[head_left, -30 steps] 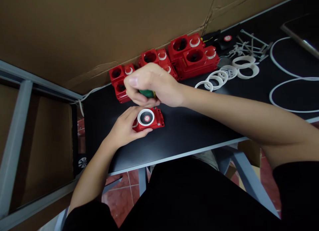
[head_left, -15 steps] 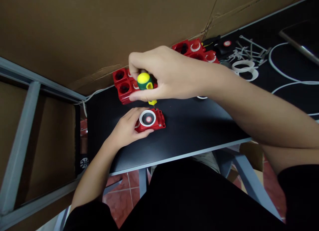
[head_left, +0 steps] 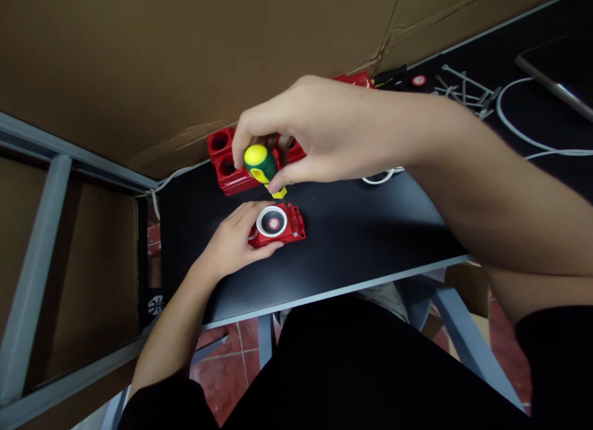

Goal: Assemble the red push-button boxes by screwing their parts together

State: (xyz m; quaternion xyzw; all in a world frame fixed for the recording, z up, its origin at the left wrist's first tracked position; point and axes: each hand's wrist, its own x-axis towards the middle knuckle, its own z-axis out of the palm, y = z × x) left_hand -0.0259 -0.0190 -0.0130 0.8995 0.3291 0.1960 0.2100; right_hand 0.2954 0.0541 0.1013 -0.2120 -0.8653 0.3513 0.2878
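Note:
My left hand (head_left: 237, 237) grips the left end of a red plastic housing (head_left: 293, 225) lying on the black tabletop, thumb along the near side and fingers behind. A white ring with a dark round insert (head_left: 273, 222) and a small red-and-white emblem sits on top of the housing. Above its far right corner, my right hand (head_left: 296, 133) is closed around a short yellow and green screwdriver (head_left: 260, 164). The screwdriver leans, its handle up and to the left. Its thin tip reaches down to the housing's far edge, where a screw hole cannot be made out clearly.
More red housings (head_left: 234, 181) stand behind, against the cardboard wall (head_left: 185, 65), partly hidden by my right hand. A white ring (head_left: 377, 178) lies under my right forearm. Metal strips (head_left: 467, 90), a white cable (head_left: 503, 112) and a dark flat device (head_left: 556, 71) lie to the right.
My right hand has turned and its fingers have shifted on the screwdriver, whose handle now tilts further left. My left hand and the housing have stayed nearly in place.

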